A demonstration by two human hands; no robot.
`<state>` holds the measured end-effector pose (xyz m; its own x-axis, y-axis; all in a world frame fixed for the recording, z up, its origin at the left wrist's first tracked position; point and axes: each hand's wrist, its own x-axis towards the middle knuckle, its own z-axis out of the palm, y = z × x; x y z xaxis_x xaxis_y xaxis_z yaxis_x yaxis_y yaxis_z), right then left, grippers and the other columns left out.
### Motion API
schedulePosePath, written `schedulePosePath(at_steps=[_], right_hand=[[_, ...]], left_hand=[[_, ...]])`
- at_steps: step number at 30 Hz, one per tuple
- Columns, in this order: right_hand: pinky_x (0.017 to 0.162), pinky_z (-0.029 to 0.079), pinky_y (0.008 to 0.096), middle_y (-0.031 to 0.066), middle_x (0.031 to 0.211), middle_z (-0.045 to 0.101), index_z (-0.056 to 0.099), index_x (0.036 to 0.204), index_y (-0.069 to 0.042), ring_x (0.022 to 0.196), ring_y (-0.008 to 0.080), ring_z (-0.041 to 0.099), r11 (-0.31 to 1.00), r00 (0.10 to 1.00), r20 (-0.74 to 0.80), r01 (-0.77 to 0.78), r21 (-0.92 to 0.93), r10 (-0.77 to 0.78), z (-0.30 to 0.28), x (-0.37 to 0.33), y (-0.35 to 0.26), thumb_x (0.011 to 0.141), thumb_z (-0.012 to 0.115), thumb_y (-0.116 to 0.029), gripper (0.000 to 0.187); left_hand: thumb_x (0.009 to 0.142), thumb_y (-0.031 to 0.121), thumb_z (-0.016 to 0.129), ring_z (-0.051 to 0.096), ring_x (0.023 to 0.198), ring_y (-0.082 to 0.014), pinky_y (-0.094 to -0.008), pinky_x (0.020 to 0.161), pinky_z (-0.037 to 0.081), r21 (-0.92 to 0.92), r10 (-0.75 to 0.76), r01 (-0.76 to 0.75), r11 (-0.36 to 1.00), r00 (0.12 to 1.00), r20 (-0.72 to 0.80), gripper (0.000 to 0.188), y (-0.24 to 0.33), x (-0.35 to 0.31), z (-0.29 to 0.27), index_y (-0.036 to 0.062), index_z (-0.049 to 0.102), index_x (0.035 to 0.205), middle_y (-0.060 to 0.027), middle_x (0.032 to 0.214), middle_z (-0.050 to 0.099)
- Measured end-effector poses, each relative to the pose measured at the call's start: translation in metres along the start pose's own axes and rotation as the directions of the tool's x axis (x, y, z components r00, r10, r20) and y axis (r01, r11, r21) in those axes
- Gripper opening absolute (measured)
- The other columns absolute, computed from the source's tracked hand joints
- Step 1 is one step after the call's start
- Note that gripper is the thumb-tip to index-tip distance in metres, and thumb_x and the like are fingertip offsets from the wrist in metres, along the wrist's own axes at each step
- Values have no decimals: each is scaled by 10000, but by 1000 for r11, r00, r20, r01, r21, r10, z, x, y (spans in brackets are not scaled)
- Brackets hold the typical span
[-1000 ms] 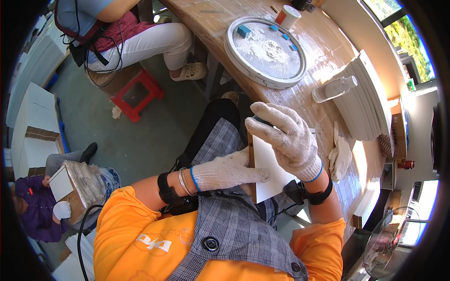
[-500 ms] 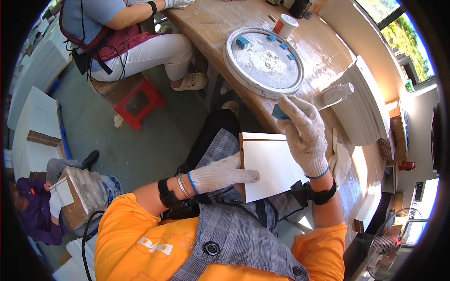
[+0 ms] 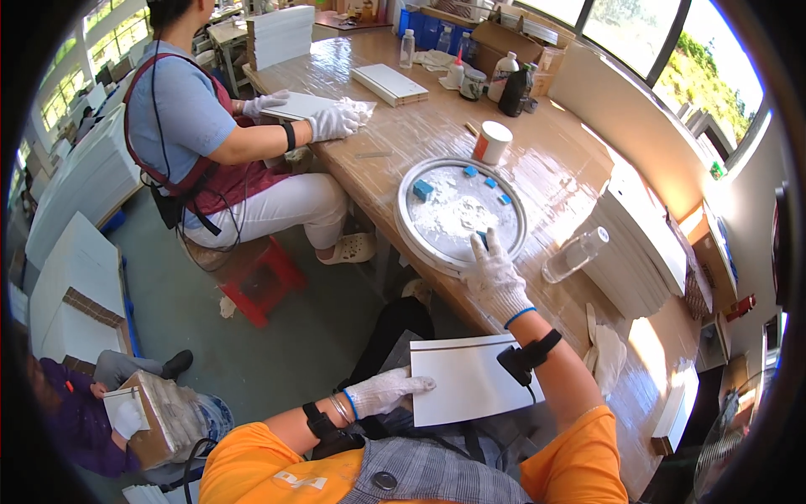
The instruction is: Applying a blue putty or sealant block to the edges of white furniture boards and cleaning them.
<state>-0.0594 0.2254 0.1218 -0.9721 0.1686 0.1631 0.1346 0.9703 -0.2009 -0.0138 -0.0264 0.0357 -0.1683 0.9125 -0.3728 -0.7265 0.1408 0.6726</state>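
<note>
My left hand [image 3: 389,393], in a knitted white glove, is closed on the left edge of a white board [image 3: 470,382] above my lap, thumb on its face. My right hand [image 3: 499,281], gloved alike, reaches to the near rim of a round grey tray [image 3: 406,228]. Its fingers pinch a small blue block [image 3: 481,238], mostly hidden behind them. White powder or paste [image 3: 466,212] is smeared across the tray. A larger blue block [image 3: 422,191] and several smaller ones [image 3: 471,170] lie around its far side.
A white tub [image 3: 493,143] stands behind the tray. Right of it are a clear bottle [image 3: 576,254] lying down, a stack of white boards [image 3: 634,244] and a cloth [image 3: 606,357]. Across the table, a co-worker's gloved hands [image 3: 334,123] handle a board and a cloth. A red stool [image 3: 267,281] is left.
My right hand has moved from above the board to the tray with the blue block. The board now lies lower in view, turned flatter, still in my left hand. The view has tilted up.
</note>
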Motion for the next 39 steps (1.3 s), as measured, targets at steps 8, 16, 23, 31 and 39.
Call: schedulePosePath(at_steps=[8,16,23,31,39], right_hand=[[1114,203,540,324,1434,290,398,1386,-45,1322,514,269,992,990,118,93,-84,-82,-1,-28,6,768,676,-417,773],[1061,313,506,295,1427,342,481,1341,-77,1312,474,328,985,991,-17,132,114,-131,-84,-71,-13,803,674,-341,630],[754,495,318,160,827,681,664,806,49,786,237,647,550,972,-181,69,832,151,-144,-225,27,867,542,-226,308],[669,497,296,96,794,627,637,848,10,673,167,595,191,743,37,-219,957,668,-82,-311,59,805,688,-163,186],[831,497,389,141,1070,616,578,1163,-53,972,339,606,896,762,-613,105,431,206,-81,-298,24,703,799,-431,635]], left_hand=[[939,352,563,521,1146,-200,-337,1013,385,-7,-41,40,999,997,-64,527,-7,7,-1,-18,489,1307,-119,1238,582],[929,310,592,521,1137,-184,-325,1016,389,31,-81,88,996,982,-170,545,14,2,11,-23,446,1334,-126,1253,567],[932,296,583,539,1153,-200,-333,1021,394,74,68,-61,995,993,-101,582,43,-7,28,-72,412,1350,-148,1296,541],[851,176,625,553,1149,-258,-405,1010,405,-79,92,-84,993,990,110,546,72,31,91,-21,447,1328,-153,1273,555],[859,137,632,593,1038,-215,-360,916,462,36,-190,191,981,910,367,387,59,91,226,18,529,1212,-90,1104,614]])
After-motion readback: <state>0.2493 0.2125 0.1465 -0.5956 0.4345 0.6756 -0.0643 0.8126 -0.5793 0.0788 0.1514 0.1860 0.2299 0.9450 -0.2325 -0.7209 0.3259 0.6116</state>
